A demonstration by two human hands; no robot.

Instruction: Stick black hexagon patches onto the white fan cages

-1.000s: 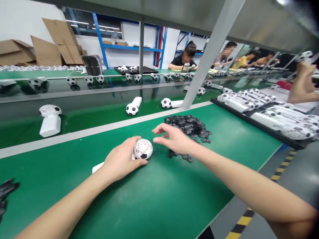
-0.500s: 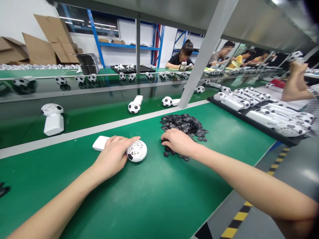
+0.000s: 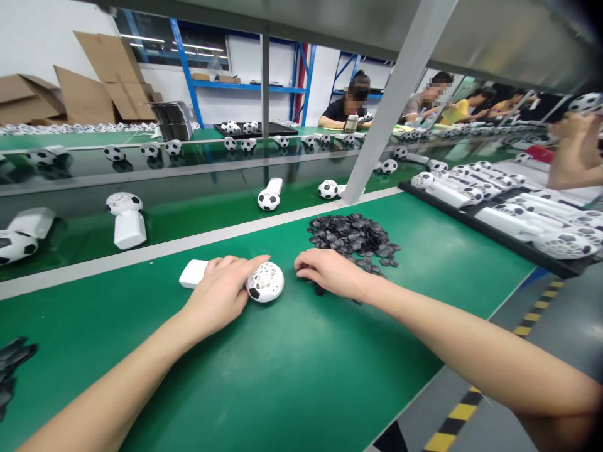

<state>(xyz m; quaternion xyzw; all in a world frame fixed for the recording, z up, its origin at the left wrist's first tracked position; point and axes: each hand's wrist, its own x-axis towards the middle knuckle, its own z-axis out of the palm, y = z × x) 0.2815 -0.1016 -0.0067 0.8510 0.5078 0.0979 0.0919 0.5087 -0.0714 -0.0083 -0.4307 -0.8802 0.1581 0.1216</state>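
Note:
My left hand [image 3: 219, 292] is wrapped over the neck of a white handheld fan with a football-patterned round head [image 3: 265, 282]. This fan lies on the green bench, its latticed face up, and its handle end [image 3: 192, 274] pokes out left of my fingers. My right hand [image 3: 327, 271] is at the near left edge of a heap of small black flat pieces [image 3: 353, 233], just right of the fan head. Its thumb and fingers are pinched together, and whatever may be between them is hidden.
Football fans [image 3: 129, 227] lie along the green conveyor [image 3: 198, 220] behind a pale rail. At right a black tray [image 3: 490, 233] holds several fans, with another person's hand [image 3: 577, 147] beyond it. A slanted grey post [image 3: 400, 100] rises behind the heap. Black parts [image 3: 12, 370] lie far left.
My right hand has moved slightly left from the black heap toward the fan head. My left hand keeps its hold. On the conveyor the fans have shifted right, and another has appeared at left.

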